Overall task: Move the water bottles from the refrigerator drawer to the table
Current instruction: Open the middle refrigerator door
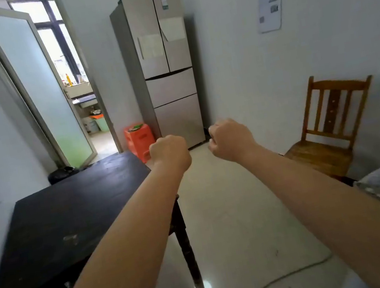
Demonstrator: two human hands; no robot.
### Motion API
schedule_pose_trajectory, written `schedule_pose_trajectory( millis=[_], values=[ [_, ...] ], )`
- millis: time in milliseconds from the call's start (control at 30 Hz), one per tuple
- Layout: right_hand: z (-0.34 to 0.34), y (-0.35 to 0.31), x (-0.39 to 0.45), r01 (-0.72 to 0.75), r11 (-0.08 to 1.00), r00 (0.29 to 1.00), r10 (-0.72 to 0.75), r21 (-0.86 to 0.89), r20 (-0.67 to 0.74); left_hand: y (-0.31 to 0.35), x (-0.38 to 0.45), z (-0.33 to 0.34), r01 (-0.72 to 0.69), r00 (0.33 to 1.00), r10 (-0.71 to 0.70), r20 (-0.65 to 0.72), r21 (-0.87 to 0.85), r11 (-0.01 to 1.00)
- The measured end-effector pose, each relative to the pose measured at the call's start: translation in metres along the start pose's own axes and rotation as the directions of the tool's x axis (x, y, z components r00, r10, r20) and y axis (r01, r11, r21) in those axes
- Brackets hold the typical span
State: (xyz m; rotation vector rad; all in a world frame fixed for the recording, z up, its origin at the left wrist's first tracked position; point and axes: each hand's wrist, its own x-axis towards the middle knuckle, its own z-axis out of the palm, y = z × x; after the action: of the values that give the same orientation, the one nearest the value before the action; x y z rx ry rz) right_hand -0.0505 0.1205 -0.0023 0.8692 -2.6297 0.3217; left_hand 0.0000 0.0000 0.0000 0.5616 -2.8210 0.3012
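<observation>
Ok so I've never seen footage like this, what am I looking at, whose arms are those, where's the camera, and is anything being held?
There is no machine here. This is a single picture from a wide-angle camera worn on a person's head, looking forward and down, so the two bare arms reaching into view are that person's own. The left hand and the right hand are both curled into fists and hold nothing. Ahead, against the far wall, stands a tall refrigerator with its doors and drawers shut; no water bottles show. On the left is a dark wooden table; I see only a pale mark on its top, no objects. An orange plastic stool sits beside the refrigerator, and a wooden chair stands by the right wall.
</observation>
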Motion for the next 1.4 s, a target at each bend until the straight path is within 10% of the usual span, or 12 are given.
schedule_pose_trajectory(
  millis=[1400],
  values=[
    [0.411, 0.286, 0.966, 0.137, 0.989, 0.985, -0.141, 0.049, 0.101, -0.052, 0.997, 0.337, 0.275, 0.944, -0.263, 0.2, -0.035, 0.961]
  ],
)
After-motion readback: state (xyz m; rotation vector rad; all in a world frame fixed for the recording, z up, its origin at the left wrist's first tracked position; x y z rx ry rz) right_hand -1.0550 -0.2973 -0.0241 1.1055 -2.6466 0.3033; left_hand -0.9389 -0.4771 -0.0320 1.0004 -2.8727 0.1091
